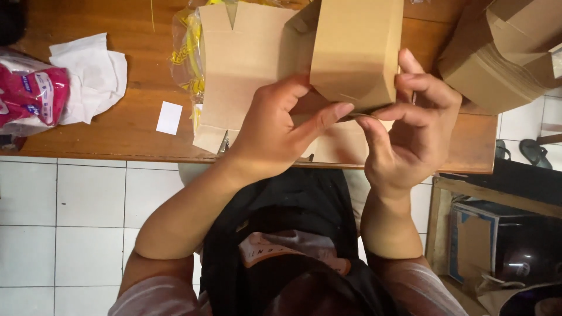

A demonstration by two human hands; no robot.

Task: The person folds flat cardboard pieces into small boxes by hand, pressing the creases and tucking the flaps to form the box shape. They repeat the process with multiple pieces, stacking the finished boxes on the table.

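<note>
flat cardboard sheets (240, 76) lie beneath both hands' box (354, 50); stack (503, 55) nearby.

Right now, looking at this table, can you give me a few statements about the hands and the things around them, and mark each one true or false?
1. Both hands hold the folded brown box. True: the left hand and the right hand pinch its near edge.
2. A flat cardboard sheet lies under the box. True.
3. The white paper slip lies on the floor tiles. False: it lies on the wooden table.
4. The pink packet is to the right of the box. False: it is at the far left, beside crumpled white paper.
5. A stack of cardboard blanks sits at the table's right end. True.
</note>
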